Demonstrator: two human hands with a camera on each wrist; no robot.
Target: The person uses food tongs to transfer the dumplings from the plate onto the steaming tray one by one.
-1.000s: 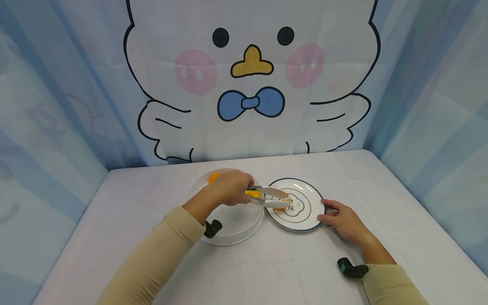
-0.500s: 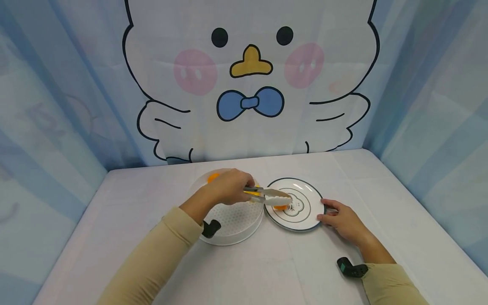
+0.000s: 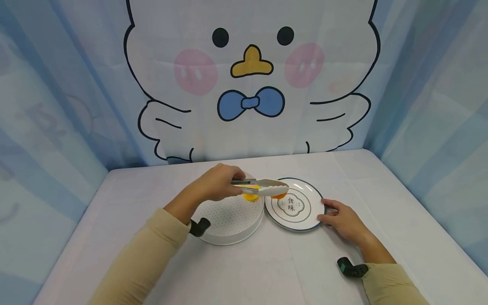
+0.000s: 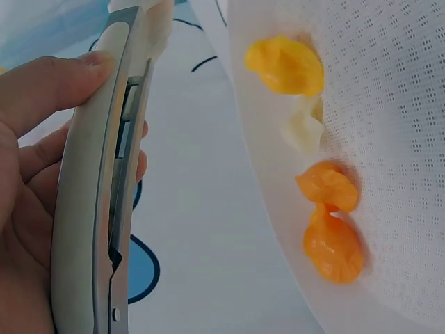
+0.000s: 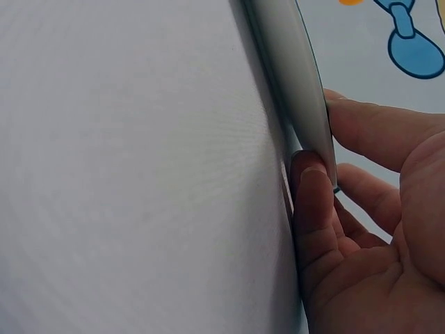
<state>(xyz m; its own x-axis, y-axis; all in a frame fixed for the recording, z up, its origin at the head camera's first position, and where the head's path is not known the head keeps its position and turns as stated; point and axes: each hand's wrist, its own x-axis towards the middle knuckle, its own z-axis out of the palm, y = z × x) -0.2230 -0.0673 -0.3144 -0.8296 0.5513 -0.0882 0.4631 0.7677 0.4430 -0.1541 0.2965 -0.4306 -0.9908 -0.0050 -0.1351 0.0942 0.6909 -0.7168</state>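
My left hand [image 3: 219, 182] grips metal tongs [image 4: 83, 195] with pale tips, thumb along one arm. Directly at the tips, over the white plate [image 3: 276, 216], an orange dumpling [image 3: 279, 196] shows, partly hidden by the tongs. The plate has a blue rim and printed characters in its middle. With thumb and fingers my right hand [image 3: 345, 220] pinches the plate's right edge, fingertips under the rim in the right wrist view. Left of the plate stands a round white steamer [image 3: 228, 222]. Inside lie a yellow dumpling [image 4: 288, 66], a whitish one [image 4: 306, 125] and two orange dumplings [image 4: 334, 243].
The steamer's perforated base [image 4: 403, 174] shows around the dumplings. Both stand on a white-covered table [image 3: 282, 271]. Patterned curtains [image 3: 49, 106] enclose its back and sides. Black devices [image 3: 352, 268] sit at both wrists.
My left hand and the tongs have lifted and shifted left, and the orange dumpling at their tips has moved up with them. My right hand and the plate have stayed put.
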